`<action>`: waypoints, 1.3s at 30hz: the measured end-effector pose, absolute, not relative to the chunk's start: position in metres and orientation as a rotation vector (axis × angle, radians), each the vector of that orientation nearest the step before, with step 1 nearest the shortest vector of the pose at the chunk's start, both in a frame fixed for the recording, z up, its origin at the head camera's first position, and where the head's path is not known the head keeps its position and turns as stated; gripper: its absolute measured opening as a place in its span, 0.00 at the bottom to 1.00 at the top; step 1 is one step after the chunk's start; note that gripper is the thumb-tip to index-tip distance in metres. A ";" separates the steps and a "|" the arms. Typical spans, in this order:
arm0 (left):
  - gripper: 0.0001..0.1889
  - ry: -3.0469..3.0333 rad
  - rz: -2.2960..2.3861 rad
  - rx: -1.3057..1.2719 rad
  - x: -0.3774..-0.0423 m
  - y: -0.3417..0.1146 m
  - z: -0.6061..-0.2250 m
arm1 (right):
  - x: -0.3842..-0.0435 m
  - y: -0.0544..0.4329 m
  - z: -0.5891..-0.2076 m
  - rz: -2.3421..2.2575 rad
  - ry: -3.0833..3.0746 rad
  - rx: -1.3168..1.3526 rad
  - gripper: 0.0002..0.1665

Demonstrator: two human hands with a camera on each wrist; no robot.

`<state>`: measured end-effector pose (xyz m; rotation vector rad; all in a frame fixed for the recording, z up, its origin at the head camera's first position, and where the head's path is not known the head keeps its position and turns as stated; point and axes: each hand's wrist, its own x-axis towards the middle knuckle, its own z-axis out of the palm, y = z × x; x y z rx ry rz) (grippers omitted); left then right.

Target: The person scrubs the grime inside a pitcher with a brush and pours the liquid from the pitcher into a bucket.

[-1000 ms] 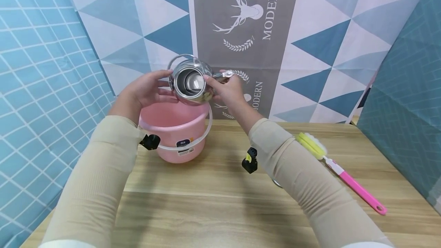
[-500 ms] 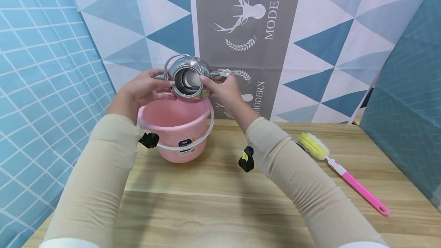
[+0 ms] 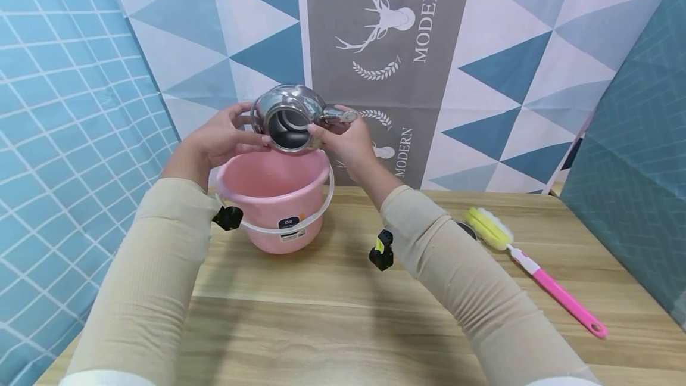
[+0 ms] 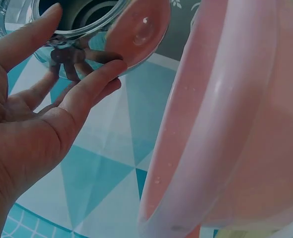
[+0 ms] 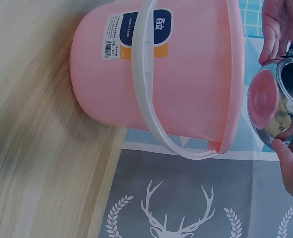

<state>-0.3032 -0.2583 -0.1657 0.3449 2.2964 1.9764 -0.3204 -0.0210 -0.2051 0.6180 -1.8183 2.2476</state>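
A shiny metal kettle is tilted above the pink bucket, its uncovered round mouth facing toward me and down. My left hand holds it on the left, thumb by the mouth's rim and fingers along the lower side; the left wrist view shows the same grasp on the kettle. On the other side, my right hand grips it around the spout, with the thumb near the rim. Pink reflections show on the kettle in the right wrist view. The spout is partly hidden by the fingers.
A brush with a yellow sponge head and pink handle lies on the wooden table at right. Beside it, a round dark-centred object is partly covered by my right sleeve. Tile-patterned cloth stands close on the left.
The kettle has tipped further, its mouth turning downward toward the bucket, and has shifted slightly left. Both hands have kept hold of it. The round object by the brush has come into sight.
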 end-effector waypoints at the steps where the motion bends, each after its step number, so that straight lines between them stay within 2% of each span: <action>1: 0.49 2.316 1.946 0.351 -0.303 -0.259 -0.165 | -0.320 -0.021 -0.206 2.232 -1.818 0.630 0.33; 14: 0.51 2.447 1.805 0.393 -0.305 -0.269 -0.170 | -0.316 -0.025 -0.208 2.049 -1.949 0.644 0.47; 28: 0.58 2.547 1.746 0.414 -0.309 -0.268 -0.174 | -0.314 -0.026 -0.211 1.874 -2.004 0.654 0.47; 39: 0.55 2.567 1.753 0.479 -0.309 -0.266 -0.173 | -0.313 -0.026 -0.211 1.795 -2.011 0.657 0.46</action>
